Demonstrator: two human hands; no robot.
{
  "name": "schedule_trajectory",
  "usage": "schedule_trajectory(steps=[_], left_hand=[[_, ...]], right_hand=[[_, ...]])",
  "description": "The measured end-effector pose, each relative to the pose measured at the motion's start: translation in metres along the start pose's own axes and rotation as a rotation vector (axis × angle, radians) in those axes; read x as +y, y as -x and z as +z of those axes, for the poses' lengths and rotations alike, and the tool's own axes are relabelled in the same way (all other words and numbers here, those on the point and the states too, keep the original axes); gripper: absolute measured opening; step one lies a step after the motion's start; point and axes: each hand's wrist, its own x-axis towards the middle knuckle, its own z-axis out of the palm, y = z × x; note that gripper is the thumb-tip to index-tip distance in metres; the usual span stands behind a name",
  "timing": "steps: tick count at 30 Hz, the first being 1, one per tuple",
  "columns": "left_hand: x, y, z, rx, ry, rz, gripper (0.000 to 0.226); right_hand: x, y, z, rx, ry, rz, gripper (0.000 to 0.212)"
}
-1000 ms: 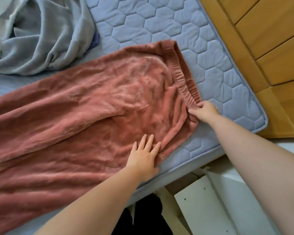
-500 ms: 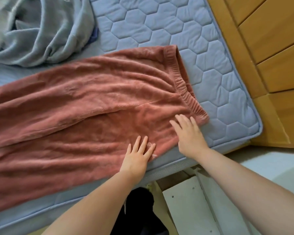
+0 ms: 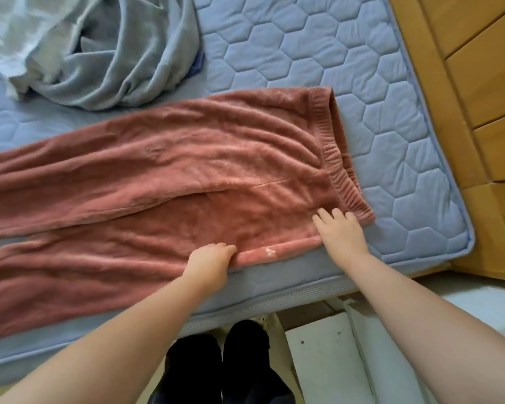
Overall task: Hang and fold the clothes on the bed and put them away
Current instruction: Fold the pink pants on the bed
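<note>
Left grip (image 3: 209, 265) clutches fleecy pink trousers (image 3: 187, 176) edge; right grip (image 3: 343, 233) flat, splayed, beside ribbed waistband (image 3: 337, 158).

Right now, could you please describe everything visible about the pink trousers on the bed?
The pink trousers look like plush fleece, with a gathered elastic waistband at the right end and two legs running out of view leftwards. They lie flat, wrinkled, along the near edge of the blue quilted mattress. A white mark sits on their near edge. The left hand grips that edge with curled fingers; the right hand presses flat near the waistband.
</note>
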Motion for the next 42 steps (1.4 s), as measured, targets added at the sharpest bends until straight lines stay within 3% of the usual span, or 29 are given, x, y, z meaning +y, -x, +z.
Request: schedule_trajectory(steps=[4, 7, 9, 12, 13, 15, 17, 18, 20, 24, 27, 30, 35, 39, 42], left_hand=[[-0.025, -0.010, -0.058, -0.096, 0.271, 0.000, 0.020], [-0.045, -0.015, -0.105, -0.112, 0.411, -0.078, 0.025], [-0.054, -0.024, -0.135, -0.124, 0.399, -0.096, 0.025], [-0.067, -0.045, -0.182, -0.109, 0.288, -0.174, 0.018], [-0.072, -0.051, -0.197, -0.039, 0.282, -0.208, 0.017], [-0.088, -0.067, -0.220, 0.276, 0.360, -0.281, 0.017], [-0.098, -0.078, -0.226, 0.595, 0.377, -0.376, 0.041], [-0.098, -0.080, -0.222, 0.638, 0.311, -0.406, 0.059], [-0.090, -0.081, -0.205, 0.599, 0.153, -0.329, 0.079], [-0.072, -0.080, -0.153, 0.390, -0.022, -0.105, 0.078], [-0.063, -0.082, -0.122, 0.195, -0.103, -0.070, 0.085], [-0.057, -0.090, -0.104, 0.166, -0.129, -0.120, 0.097], [-0.055, -0.105, -0.099, 0.255, -0.167, -0.139, 0.087], [-0.050, -0.097, -0.102, 0.312, -0.163, -0.019, 0.076], [-0.023, -0.084, -0.103, 0.276, -0.149, 0.119, 0.074]], right_hand=[[0.015, -0.007, -0.018, 0.046, -0.027, 0.091, 0.028], [0.026, -0.027, -0.051, 0.005, -0.114, 0.109, 0.031], [0.032, -0.048, -0.087, -0.087, -0.121, 0.132, 0.026], [0.045, -0.097, -0.139, -0.076, -0.155, 0.109, 0.025], [0.049, -0.116, -0.157, -0.060, -0.154, 0.121, 0.026], [0.060, -0.158, -0.180, 0.085, -0.142, 0.182, 0.028], [0.070, -0.190, -0.189, 0.274, -0.202, 0.350, 0.032], [0.073, -0.199, -0.187, 0.294, -0.273, 0.440, 0.035], [0.070, -0.204, -0.178, 0.195, -0.423, 0.575, 0.048], [0.053, -0.190, -0.139, 0.075, -0.729, 0.787, 0.072], [0.046, -0.187, -0.115, 0.037, -1.028, 1.087, 0.086], [0.045, -0.190, -0.103, -0.003, -1.316, 1.379, 0.099], [0.050, -0.198, -0.063, 0.080, -1.675, 1.288, 0.082], [0.068, -0.171, -0.076, 0.262, -1.602, 1.350, 0.043], [0.096, -0.140, -0.076, 0.407, -1.480, 1.501, 0.035]])
